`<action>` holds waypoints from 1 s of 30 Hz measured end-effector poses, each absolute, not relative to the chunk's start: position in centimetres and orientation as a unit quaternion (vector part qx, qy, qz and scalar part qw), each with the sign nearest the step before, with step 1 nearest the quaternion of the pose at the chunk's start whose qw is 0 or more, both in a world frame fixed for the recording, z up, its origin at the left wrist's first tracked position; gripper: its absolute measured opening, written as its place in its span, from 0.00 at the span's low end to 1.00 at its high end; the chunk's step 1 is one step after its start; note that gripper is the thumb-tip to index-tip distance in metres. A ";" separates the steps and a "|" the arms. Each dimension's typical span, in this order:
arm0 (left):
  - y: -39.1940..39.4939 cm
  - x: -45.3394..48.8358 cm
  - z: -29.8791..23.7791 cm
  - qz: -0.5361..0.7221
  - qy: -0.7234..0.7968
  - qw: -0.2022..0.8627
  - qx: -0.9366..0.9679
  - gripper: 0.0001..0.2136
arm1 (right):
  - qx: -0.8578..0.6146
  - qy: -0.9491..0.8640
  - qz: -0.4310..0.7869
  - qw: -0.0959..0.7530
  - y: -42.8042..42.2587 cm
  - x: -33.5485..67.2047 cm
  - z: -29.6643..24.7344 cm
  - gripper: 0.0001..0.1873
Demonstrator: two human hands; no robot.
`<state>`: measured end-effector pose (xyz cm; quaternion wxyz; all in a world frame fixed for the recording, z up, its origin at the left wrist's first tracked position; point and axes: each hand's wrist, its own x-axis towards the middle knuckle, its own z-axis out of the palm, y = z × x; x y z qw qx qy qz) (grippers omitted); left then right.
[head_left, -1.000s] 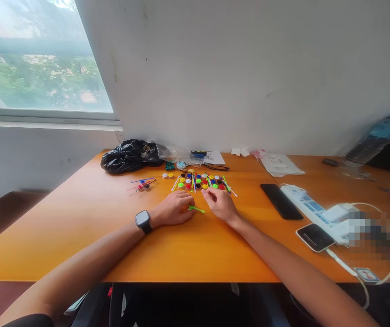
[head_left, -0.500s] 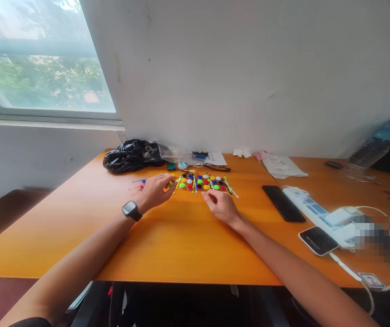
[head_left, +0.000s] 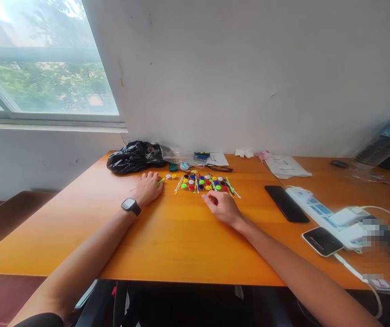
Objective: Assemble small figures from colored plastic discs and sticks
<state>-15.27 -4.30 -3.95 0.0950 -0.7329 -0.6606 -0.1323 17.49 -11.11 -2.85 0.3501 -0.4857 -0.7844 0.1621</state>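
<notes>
From my remote post I find open room on the table (head_left: 181, 254) between its near edge and the right hand (head_left: 222, 206), which is curled narrow; its contents I cannot tell. The left hand (head_left: 149, 190) lies palm down, fingers extended, grip unconfirmed; a slim, bright green piece (head_left: 160, 182) shows at its thumb side. A phone (head_left: 286, 204) limits the right; multicoloured discs (head_left: 201, 182) and a black bag (head_left: 136, 156) obstruct beyond.

A glossy smartwatch (head_left: 128, 205) with a rounded rectangular case and a plain black band (head_left: 136, 209) circles the left wrist (head_left: 142, 200). The edge of a black sleeve (head_left: 40, 320) shows high on the left arm (head_left: 87, 259). The right hand (head_left: 225, 208) and forearm (head_left: 279, 259) are bare.
</notes>
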 end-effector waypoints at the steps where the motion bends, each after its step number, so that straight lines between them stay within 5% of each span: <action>1: -4.2 -15.4 -4.1 -0.132 -0.660 0.104 -0.732 0.18 | -0.486 -0.785 0.162 0.349 -11.1 17.5 -2.8 0.26; 12: -4.6 -14.9 -3.9 -0.211 -0.639 0.135 -0.728 0.27 | -0.491 -0.791 0.164 0.326 -11.4 17.3 -2.6 0.26; 21: -5.8 -12.6 -3.1 -0.225 -0.407 0.058 -0.884 0.20 | -0.484 -0.795 0.164 0.327 -11.5 17.3 -2.5 0.25; 30: -5.9 -12.6 -2.6 -0.218 -0.382 0.026 -0.898 0.17 | -0.486 -0.799 0.159 0.317 -11.6 17.2 -2.6 0.24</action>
